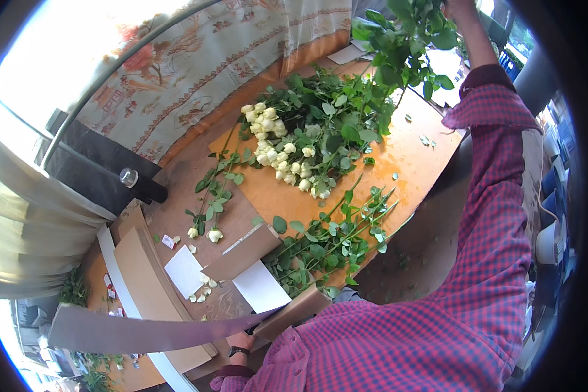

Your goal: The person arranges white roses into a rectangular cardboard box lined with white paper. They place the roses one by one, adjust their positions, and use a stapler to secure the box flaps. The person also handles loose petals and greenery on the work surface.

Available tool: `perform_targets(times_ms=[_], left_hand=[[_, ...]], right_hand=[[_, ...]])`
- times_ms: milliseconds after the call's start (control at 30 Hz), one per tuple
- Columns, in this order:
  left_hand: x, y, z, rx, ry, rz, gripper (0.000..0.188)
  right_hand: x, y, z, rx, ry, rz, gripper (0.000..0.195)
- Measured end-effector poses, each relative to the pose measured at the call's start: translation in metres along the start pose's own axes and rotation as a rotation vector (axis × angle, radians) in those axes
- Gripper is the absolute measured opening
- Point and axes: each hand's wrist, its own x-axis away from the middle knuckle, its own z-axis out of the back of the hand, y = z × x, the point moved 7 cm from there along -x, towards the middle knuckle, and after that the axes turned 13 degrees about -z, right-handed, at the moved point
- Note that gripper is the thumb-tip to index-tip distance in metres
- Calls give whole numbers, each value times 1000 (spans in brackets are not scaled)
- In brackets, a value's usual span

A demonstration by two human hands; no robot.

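Note:
At the top right edge my right hand (459, 13) grips a bunch of leafy green stems (406, 44), raised above the table. Its fingers are partly cut off by the frame and hidden by leaves. My left hand (240, 340), a dark watch at its wrist, is low in the view beside a folded cardboard wrap (294, 313). A long cardboard strip (152, 333) covers its fingers, so its hold cannot be made out. Inside the wrap, rose stems (323, 250) lie over white paper (262, 286). A pile of cream roses (274, 147) with dense foliage lies beyond.
Two loose roses (214, 235) lie on the wooden table (294, 196). Flat cardboard sheets (149, 274) are stacked at left, near white paper (185, 272) and fallen petals (203, 291). A black cylinder with a metal cap (144, 185) stands by the patterned curtain (201, 73). Buckets (551, 240) line the right.

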Motion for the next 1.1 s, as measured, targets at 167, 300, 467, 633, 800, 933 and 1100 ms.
perform_targets(times_ms=[167, 300, 467, 633, 800, 933, 1100], left_hand=[[0, -2, -7, 5, -53, -54, 56], [1, -16, -18, -61, -40, -34, 52], [1, -30, -26, 63, -9, 12, 58], [0, -33, -30, 23, -43, 14, 67], [-2, -36, -28, 3, -68, -47, 67], [-3, -31, -25, -43, -102, -33, 62], [-3, -18, -16, -70, -170, 7, 58]], right_hand=[[77, -20, -102, 108, -600, 198, 13], [320, 11, -232, 556, -1342, 432, 11], [475, 147, -214, 808, -1386, 207, 15], [365, 249, -141, 757, -657, 109, 34], [147, 297, -25, 391, 3, -244, 37], [78, 221, 31, 281, 94, -154, 33], [62, 62, 32, 246, -95, 75, 28]])
